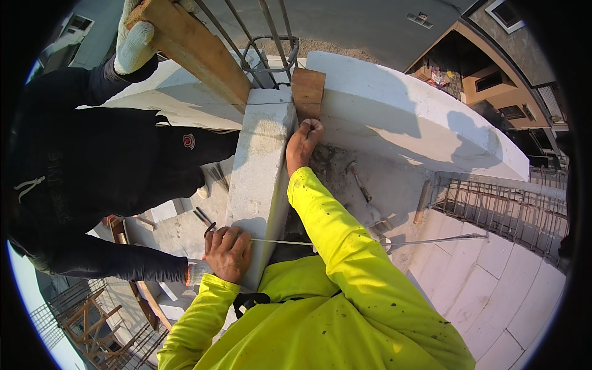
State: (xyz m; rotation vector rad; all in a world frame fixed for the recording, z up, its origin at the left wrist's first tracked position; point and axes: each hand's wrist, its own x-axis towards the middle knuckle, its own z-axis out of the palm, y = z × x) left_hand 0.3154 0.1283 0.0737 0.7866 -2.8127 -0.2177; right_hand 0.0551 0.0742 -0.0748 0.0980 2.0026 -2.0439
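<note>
A pale block wall (259, 160) runs away from me. My left hand (228, 254) lies on its near end, fingers curled and pressed together. A thin pale string (280, 242) comes out beside those fingers and stretches right across my body; a dark bent metal piece (211, 228) shows by the fingertips. My right hand (303, 145) reaches to the far end, thumb and forefinger closed at the lower end of a short brown board (308, 92). That board stands in the corner between the two walls. Whatever else the right fingertips pinch is hidden.
A co-worker in dark clothes (80, 166) stands left, a gloved hand (134, 49) on a long timber (191, 52). Upright rebar (274, 37) rises from the corner. A hammer (359, 182) lies on the floor. Another block wall (401, 108) curves right, near a rebar cage (505, 206).
</note>
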